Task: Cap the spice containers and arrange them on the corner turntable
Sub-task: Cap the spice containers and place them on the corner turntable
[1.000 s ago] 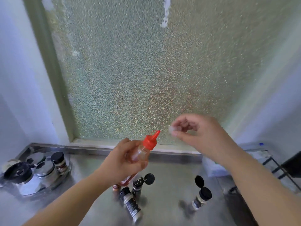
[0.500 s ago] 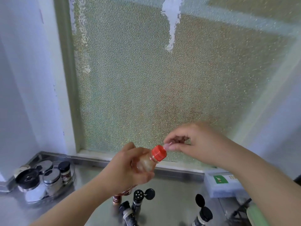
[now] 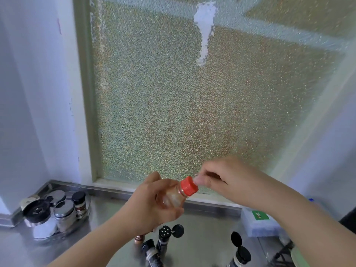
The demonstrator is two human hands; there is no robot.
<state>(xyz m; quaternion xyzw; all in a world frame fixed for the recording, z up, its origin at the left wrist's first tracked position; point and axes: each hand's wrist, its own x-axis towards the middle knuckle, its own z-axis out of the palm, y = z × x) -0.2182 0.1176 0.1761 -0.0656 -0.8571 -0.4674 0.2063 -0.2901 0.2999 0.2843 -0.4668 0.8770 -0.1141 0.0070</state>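
Observation:
My left hand (image 3: 152, 205) grips a small clear bottle (image 3: 173, 197) with a red screw top (image 3: 189, 186), tilted toward the right. My right hand (image 3: 229, 180) pinches a small clear cap (image 3: 197, 180) over the red top's nozzle, which is hidden beneath it. Below on the steel counter stand several black-lidded spice shakers with flip lids open (image 3: 165, 236), (image 3: 239, 253). The corner turntable (image 3: 84, 218) at the left holds jars and one black-capped shaker (image 3: 79, 204).
A frosted glass window (image 3: 192, 103) fills the wall ahead. White walls flank it. A white box with a green label (image 3: 260, 216) sits on the counter at right. A dark rack edge (image 3: 283, 251) shows at lower right.
My right hand moved left and brought the small clear cap onto the red nozzle tip. The bottle tilted further right. The camera tilted up.

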